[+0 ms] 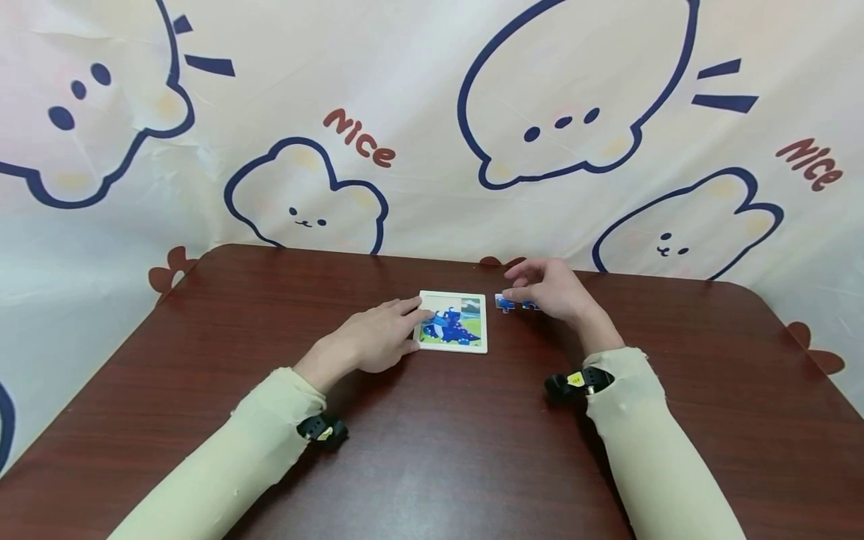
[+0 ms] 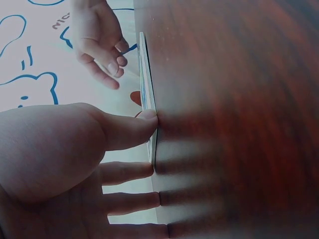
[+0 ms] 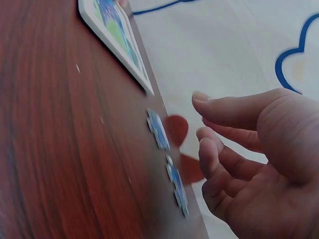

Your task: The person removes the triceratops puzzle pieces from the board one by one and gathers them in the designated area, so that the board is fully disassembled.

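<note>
A white-framed jigsaw puzzle tray (image 1: 454, 349) lies flat on the table, showing a blue dinosaur picture (image 1: 454, 327) with a pale bare patch at its upper left. My left hand (image 1: 378, 335) rests at the tray's left side with fingers extended; its thumb (image 2: 134, 130) touches the tray edge in the left wrist view. To the right of the tray lie two loose puzzle pieces, a left piece (image 3: 158, 130) and a right piece (image 3: 177, 188). Over them hovers my right hand (image 1: 555, 291), its fingers loosely bent and holding nothing. It partly covers the right piece in the head view.
The dark brown wooden table (image 1: 432, 465) extends around both forearms. Behind its far edge hangs a pale cloth (image 1: 432, 202) printed with cartoon outlines. A black wrist device (image 1: 322, 430) sits on the left wrist, and a similar device (image 1: 574, 382) on the right.
</note>
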